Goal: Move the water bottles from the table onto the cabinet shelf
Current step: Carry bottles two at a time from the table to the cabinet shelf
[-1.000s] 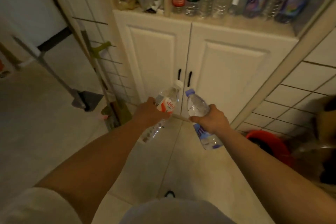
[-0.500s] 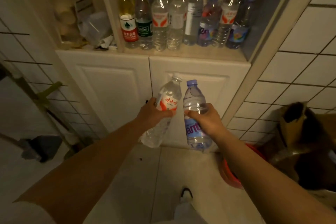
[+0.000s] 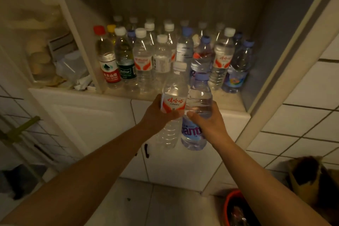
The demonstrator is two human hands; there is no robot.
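Observation:
My left hand [image 3: 156, 115] grips a clear bottle with a white cap and red label [image 3: 174, 90], held upright. Beside it, touching, my right hand [image 3: 207, 121] grips a clear bottle with a blue cap and blue label [image 3: 199, 93]. Both bottles hover just in front of the cabinet shelf's front edge [image 3: 225, 102]. Their tops overlap the several water bottles [image 3: 161, 57] standing in rows on that shelf. A bare strip of shelf shows at the front right.
The left compartment holds a plastic container and crumpled paper [image 3: 71, 68]. White cabinet doors with dark handles [image 3: 146, 150] sit below the shelf. A red bucket [image 3: 236, 207] and a brown bag [image 3: 308, 176] stand on the floor at right, by a tiled wall.
Both hands have risen with their bottles from cabinet-door height to the shelf's front edge. The view has tilted up, showing the whole shelf.

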